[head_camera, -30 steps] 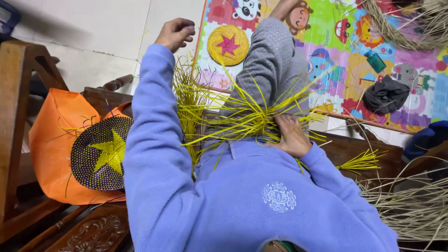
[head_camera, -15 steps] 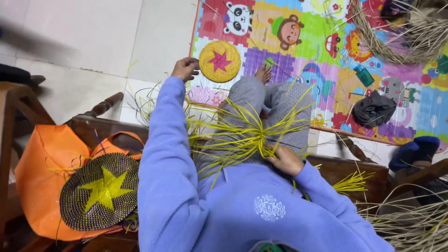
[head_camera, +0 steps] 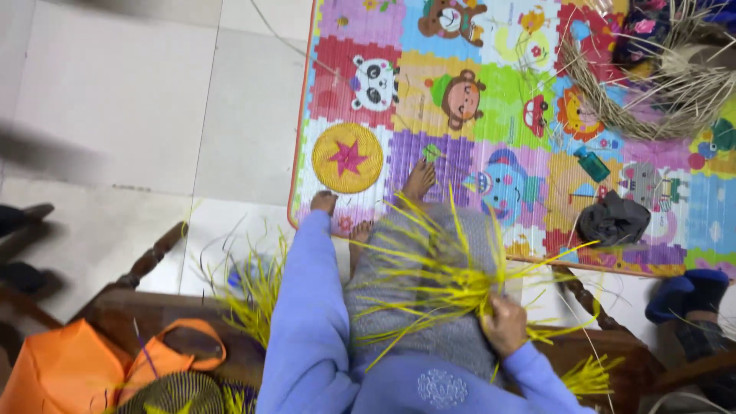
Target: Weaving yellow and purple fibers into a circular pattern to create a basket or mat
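Right hand [head_camera: 504, 326], lower centre-right of the frame, has its fingers closed around the yellow strips [head_camera: 437, 287], which fan leftward and upward over the lap. Left hand [head_camera: 323, 202] is extended at centre frame; its grip cannot be told.

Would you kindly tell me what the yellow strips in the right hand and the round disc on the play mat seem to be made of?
The yellow strips look like dyed straw or palm leaf: thin, flat, stiff and matte, splaying from the right hand. The round disc seems woven from similar fibre, yellow with a pink star, though its weave is too small to confirm.
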